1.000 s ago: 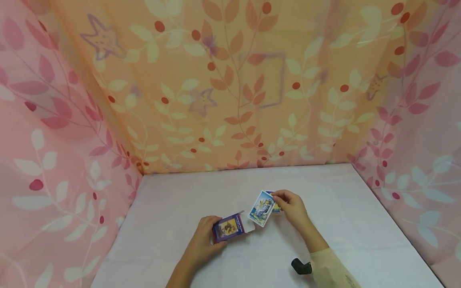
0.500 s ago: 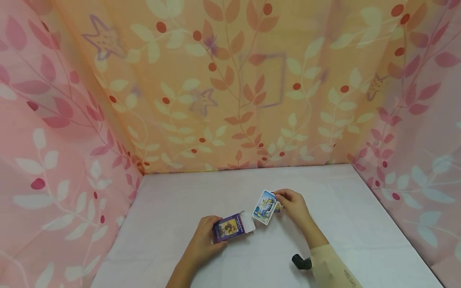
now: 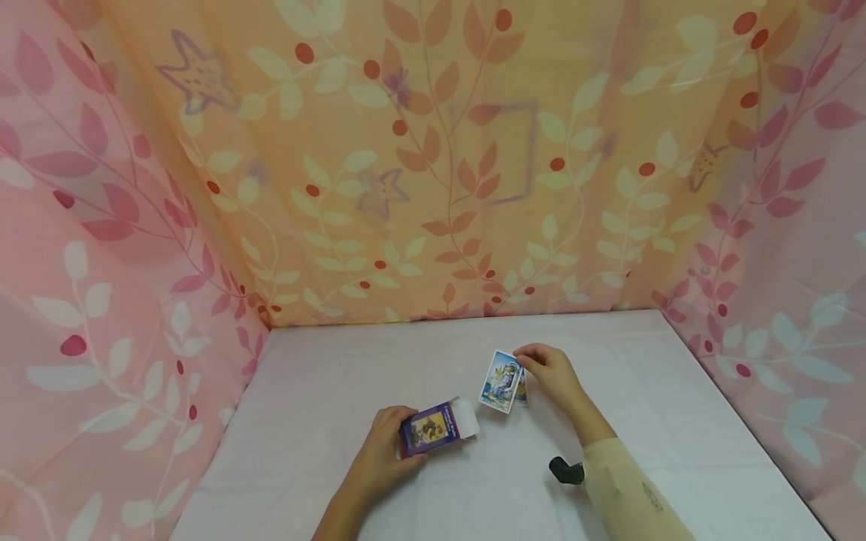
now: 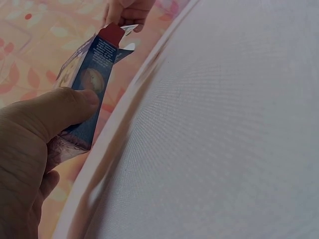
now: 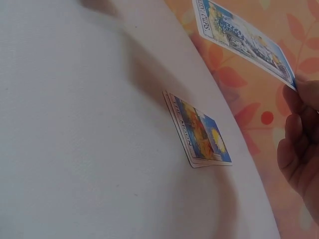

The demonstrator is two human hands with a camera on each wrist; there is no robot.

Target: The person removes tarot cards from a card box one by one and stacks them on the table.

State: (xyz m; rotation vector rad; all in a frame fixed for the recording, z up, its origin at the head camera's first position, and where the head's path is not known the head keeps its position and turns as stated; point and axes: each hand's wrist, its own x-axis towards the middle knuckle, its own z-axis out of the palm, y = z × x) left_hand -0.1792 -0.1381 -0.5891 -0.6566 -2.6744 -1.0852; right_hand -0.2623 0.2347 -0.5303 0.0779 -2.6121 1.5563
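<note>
My left hand grips a purple tarot card box by its closed end, thumb along one narrow side in the left wrist view. The box's flap end stands open and points right. At its upper corner, my right hand pinches a tarot card with a blue sky and a seated figure. This card is held above the table, face toward me. Below it, a small pile of tarot cards lies on the white cloth, "The Moon" on top; in the head view the held card partly covers that pile.
A black angled pipe-like piece is beside my right sleeve. White cloth covers the table. Floral curtains rise behind it and on both sides.
My right hand has moved slightly up and to the right with the card, away from the box opening. My left hand and the box have stayed in place.
</note>
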